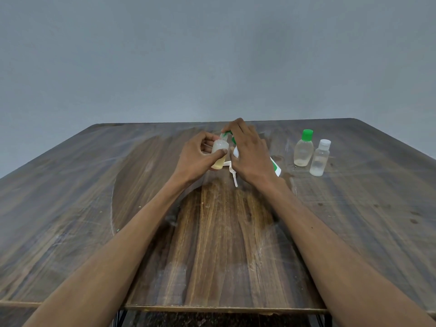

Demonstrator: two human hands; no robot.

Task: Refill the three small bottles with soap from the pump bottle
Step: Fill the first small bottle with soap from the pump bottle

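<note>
My left hand (198,156) grips a small translucent bottle (220,153) with yellowish soap in its lower part, held upright above the wooden table (212,244). My right hand (247,154) lies over the white pump bottle (276,168) and hides most of it. Its fingers sit on the green pump head (227,133), whose spout meets the small bottle's open neck. Two more small bottles stand to the right: one with a green cap (303,148) and a clear one with a white cap (320,158).
A small white cap with a strap (232,172) lies on the table below my hands. The table's front edge runs across the bottom of the view. A plain grey wall stands behind the table.
</note>
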